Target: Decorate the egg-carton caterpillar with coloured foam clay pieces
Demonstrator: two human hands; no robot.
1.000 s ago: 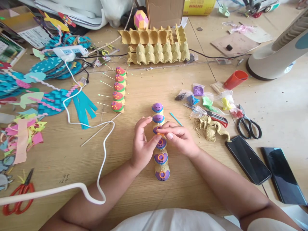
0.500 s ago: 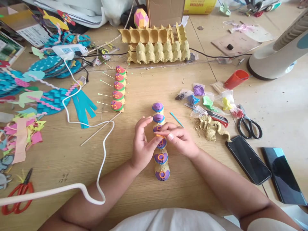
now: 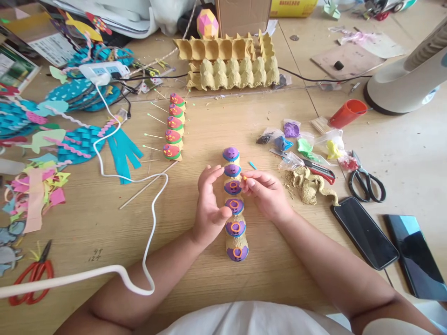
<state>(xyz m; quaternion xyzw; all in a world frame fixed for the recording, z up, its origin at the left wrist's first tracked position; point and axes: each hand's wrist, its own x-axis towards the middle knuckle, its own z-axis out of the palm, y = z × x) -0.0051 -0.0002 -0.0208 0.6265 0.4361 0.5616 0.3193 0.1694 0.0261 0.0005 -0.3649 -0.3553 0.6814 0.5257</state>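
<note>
A strip of egg-carton cups (image 3: 235,229) stands upright on the table between my hands. Its cups wear purple clay with blue edging and small dark face marks; several of the nearer ones also carry an orange ring, while the two farthest have none. My right hand (image 3: 268,196) pinches a small lump of orange clay (image 3: 245,178) between thumb and fingertips, just right of the strip. On the other side, my left hand (image 3: 211,209) is open, its thumb and curved fingers apart, with the thumb tip close to a middle cup. Past my right fingers lies a blue stick (image 3: 253,165), partly hidden.
A red-and-green egg-carton strip (image 3: 173,136) with pins lies further left. Bagged clay (image 3: 306,148), a utility knife (image 3: 319,170), black-handled scissors (image 3: 366,184) and a phone (image 3: 365,232) are on the right. A white cable (image 3: 152,237) crosses on the left. Egg cartons (image 3: 240,74) stand behind.
My hands have moved apart. The orange clay that was between both hands' fingertips is now in my right fingers only, and my left thumb and fingers have opened wider.
</note>
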